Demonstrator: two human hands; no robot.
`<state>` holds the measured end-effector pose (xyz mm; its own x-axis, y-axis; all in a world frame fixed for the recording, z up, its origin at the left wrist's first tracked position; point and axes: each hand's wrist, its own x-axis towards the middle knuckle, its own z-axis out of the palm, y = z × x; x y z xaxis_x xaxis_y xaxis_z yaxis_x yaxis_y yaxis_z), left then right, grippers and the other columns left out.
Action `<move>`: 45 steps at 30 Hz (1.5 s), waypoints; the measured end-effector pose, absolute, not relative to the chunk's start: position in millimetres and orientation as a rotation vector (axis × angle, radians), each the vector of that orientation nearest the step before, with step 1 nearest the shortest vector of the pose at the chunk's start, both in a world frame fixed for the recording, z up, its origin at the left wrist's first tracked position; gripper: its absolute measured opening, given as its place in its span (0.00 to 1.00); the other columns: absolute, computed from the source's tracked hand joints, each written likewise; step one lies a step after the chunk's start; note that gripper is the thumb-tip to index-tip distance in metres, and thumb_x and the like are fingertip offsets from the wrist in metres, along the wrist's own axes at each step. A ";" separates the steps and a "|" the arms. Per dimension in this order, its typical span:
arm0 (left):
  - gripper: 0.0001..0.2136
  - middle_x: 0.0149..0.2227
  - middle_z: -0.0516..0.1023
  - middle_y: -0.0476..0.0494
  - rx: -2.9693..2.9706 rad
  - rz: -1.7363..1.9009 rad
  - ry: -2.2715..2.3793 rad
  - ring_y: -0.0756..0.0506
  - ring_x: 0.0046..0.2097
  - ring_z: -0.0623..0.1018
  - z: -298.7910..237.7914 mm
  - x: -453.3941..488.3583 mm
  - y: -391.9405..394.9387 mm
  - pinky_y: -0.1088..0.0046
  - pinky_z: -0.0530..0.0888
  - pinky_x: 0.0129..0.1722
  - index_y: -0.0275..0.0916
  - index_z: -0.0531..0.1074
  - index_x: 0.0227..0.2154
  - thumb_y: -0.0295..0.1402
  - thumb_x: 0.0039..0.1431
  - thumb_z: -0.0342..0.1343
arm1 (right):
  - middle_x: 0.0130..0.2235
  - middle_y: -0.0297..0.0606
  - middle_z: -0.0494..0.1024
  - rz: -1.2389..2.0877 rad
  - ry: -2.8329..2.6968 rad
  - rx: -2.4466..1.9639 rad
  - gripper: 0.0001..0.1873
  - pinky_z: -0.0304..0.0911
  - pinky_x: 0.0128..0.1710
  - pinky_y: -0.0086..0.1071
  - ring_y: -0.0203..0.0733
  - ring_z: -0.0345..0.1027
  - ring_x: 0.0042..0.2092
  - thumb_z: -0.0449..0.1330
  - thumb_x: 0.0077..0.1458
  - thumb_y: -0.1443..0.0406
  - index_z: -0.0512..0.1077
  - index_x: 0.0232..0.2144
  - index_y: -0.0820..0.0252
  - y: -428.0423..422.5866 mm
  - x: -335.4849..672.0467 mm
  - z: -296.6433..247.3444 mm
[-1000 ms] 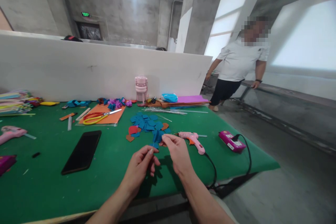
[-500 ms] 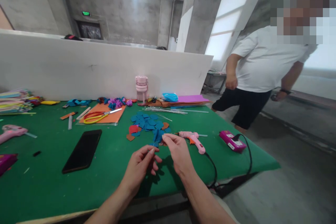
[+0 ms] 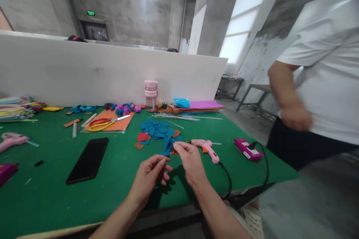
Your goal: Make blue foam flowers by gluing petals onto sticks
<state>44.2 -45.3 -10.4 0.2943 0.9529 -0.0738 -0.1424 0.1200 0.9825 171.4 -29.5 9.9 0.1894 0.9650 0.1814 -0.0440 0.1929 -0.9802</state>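
Observation:
My left hand (image 3: pixel 150 177) pinches the lower end of a thin stem topped by a small blue felt flower (image 3: pixel 167 146), held just above the green table (image 3: pixel 56 194). My right hand (image 3: pixel 190 162) pinches the flower's petals from the right side. Behind the flower lies a heap of blue and red felt petals (image 3: pixel 157 131). A pink glue gun (image 3: pixel 206 147) rests just right of my right hand, its black cord running off the table's edge.
A black phone (image 3: pixel 88 160) lies to the left. Red-and-yellow scissors (image 3: pixel 105 123) sit on an orange sheet, a pink bottle (image 3: pixel 151 95) stands by the white partition, and a magenta power strip (image 3: pixel 247 150) lies near the right edge. A person in a white shirt (image 3: pixel 322 82) stands close on the right.
The person in the white shirt has walked from the far right background up to the table's right corner. My hands and the blue flower have barely moved.

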 end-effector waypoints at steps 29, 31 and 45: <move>0.16 0.26 0.75 0.43 1.120 0.982 0.888 0.51 0.22 0.72 -12.8 44.8 -44.7 0.78 0.67 0.18 0.34 0.68 0.32 0.43 0.50 0.52 | 0.21 0.32 0.70 1.031 -1.100 -1.065 0.10 0.56 0.30 0.27 0.34 0.61 0.26 0.55 0.47 0.61 0.71 0.22 0.62 -30.7 169.3 10.0; 0.15 0.26 0.75 0.43 1.110 0.978 0.882 0.51 0.21 0.72 -13.3 45.0 -44.5 0.78 0.66 0.18 0.34 0.68 0.32 0.43 0.50 0.52 | 0.21 0.31 0.70 1.038 -1.096 -1.057 0.11 0.56 0.31 0.27 0.34 0.61 0.26 0.55 0.47 0.61 0.71 0.22 0.62 -30.8 168.4 10.6; 0.16 0.26 0.74 0.44 1.020 1.011 0.855 0.52 0.20 0.71 -14.6 42.9 -43.0 0.79 0.66 0.17 0.34 0.68 0.33 0.42 0.48 0.53 | 0.29 0.35 0.74 1.372 -0.966 -0.883 0.10 0.59 0.29 0.26 0.34 0.66 0.30 0.60 0.40 0.65 0.71 0.30 0.61 -32.2 158.8 0.7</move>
<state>42.9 -43.0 -14.6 0.3093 0.9454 -0.1029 -0.2583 0.1876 0.9477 158.8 -32.2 0.7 -0.0335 0.9987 0.0379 -0.3723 0.0227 -0.9278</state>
